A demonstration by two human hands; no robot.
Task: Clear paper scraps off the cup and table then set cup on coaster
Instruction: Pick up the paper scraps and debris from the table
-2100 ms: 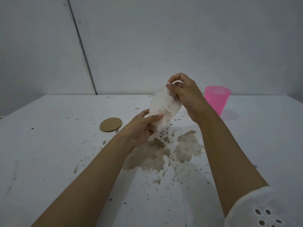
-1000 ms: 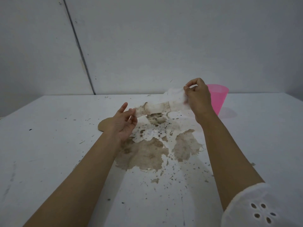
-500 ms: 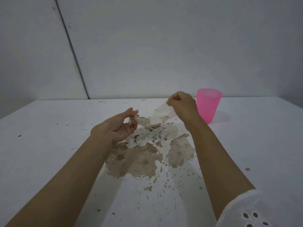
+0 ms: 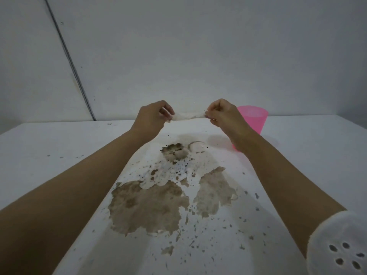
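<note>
Your sleeve (image 4: 337, 249) is cut off at lower right; brown patches (image 4: 147, 209) blotch the table (image 4: 39, 147) between your forearms. Farther out, your left hand (image 4: 153, 116) and right hand (image 4: 223, 114) each pinch an end of a twisted paper strip (image 4: 188, 116). Your right wrist hides part of the pink cup (image 4: 256, 120); bare tabletop lies to its right.

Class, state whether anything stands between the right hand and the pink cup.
Nothing visible stands between them: the pink cup sits just beyond the right hand. That hand, though, pinches a paper strip together with the left hand.
</note>
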